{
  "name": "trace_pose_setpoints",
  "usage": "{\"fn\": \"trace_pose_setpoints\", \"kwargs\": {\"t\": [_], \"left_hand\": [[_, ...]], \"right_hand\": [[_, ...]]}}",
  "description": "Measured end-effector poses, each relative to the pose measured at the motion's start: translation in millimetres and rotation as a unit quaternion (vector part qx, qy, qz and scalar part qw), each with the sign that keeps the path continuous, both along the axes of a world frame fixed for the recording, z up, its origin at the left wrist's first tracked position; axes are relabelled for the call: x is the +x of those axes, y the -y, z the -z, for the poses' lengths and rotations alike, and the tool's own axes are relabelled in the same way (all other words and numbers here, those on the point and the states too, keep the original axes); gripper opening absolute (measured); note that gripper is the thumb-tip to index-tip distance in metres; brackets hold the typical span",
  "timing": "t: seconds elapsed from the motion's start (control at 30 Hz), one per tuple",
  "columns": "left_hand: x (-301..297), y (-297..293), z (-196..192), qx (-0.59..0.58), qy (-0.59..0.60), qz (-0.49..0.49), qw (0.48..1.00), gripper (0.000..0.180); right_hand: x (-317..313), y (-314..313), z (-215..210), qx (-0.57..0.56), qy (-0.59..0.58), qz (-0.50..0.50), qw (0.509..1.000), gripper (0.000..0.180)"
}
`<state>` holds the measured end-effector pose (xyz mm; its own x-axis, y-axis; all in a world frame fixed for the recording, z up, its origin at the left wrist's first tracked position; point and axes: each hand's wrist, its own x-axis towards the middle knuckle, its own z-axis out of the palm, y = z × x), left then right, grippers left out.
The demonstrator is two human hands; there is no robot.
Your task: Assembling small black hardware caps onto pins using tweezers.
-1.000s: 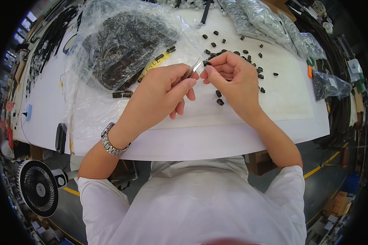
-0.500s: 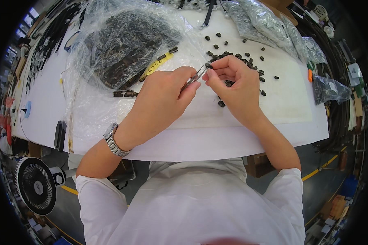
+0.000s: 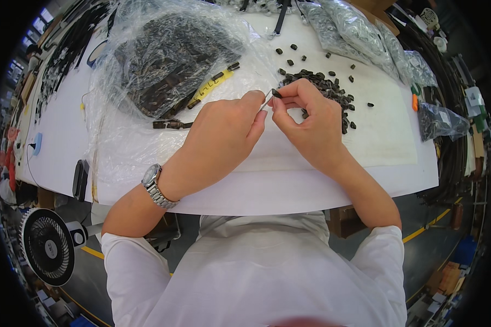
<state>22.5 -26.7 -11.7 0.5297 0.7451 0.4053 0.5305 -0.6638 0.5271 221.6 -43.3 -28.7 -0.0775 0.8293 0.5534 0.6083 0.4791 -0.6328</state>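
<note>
At the frame's centre, just above the white table [image 3: 365, 163], my left hand [image 3: 223, 133] pinches a thin silvery strip [image 3: 265, 101]. My right hand [image 3: 305, 122] grips a small, dark, blocky piece [image 3: 277, 94] at the strip's tip. Loose dark pieces [image 3: 324, 86] lie heaped just beyond — upper left, a crinkled clear plastic bag [image 3: 163, 60].

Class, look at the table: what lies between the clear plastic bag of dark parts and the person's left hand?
In the head view, a dark strap piece lies between bag and left hand.
</note>
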Motion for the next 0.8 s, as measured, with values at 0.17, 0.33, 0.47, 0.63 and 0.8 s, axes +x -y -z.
{"fn": "trace_pose_setpoints", "kwargs": {"t": [0.17, 0.33, 0.47, 0.63, 0.8], "left_hand": [[2, 0, 4, 0.031, -0.038, -0.009, 0.999, 0.023], [0, -1, 8, 0.057, -0.044, 0.009, 0.997, 0.023], [0, 0, 6, 0.096, -0.051, 0.007, 0.994, 0.023], [-3, -1, 2, 0.110, -0.052, 0.007, 0.993, 0.022], [-6, -1, -3, 0.120, -0.049, 0.006, 0.991, 0.021]], "right_hand": [[-3, 1, 0, 0.009, 0.026, 0.014, 1.000, 0.015], [-7, 4, -1, -0.008, 0.006, -0.005, 1.000, 0.016], [-7, 0, -1, -0.011, -0.038, -0.014, 0.999, 0.016], [-7, -3, 2, -0.039, -0.109, -0.058, 0.992, 0.023], [-6, -2, 2, -0.036, -0.127, -0.048, 0.990, 0.028]]}}
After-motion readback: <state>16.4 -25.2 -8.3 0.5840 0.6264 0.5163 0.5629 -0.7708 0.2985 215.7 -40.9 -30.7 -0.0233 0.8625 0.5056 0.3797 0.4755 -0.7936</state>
